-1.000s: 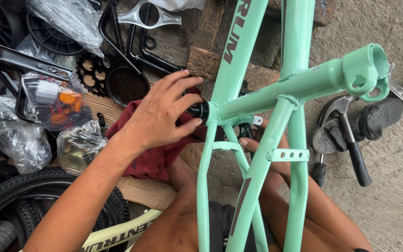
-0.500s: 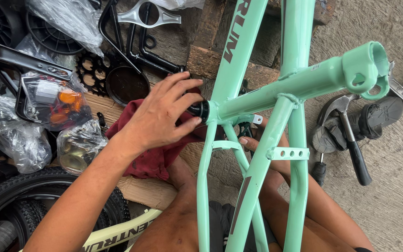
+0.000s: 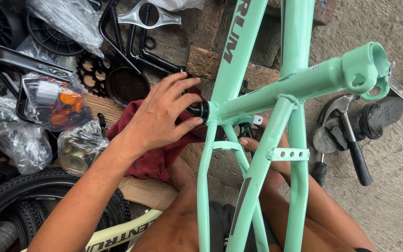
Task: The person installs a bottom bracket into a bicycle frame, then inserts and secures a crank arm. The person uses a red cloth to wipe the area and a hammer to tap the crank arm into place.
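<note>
Head view: the left hand pinches a black cup at the mint-green bicycle frame, centre. The right hand hides behind the tubes; its grip cannot be told. Clear plastic bags of parts lie left, and a hammer lies right.

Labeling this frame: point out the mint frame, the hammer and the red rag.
mint frame (image 3: 276,88), head view, on its seat tube.
hammer (image 3: 354,151), head view, on its black handle.
red rag (image 3: 152,161), head view, on its folded middle.
</note>
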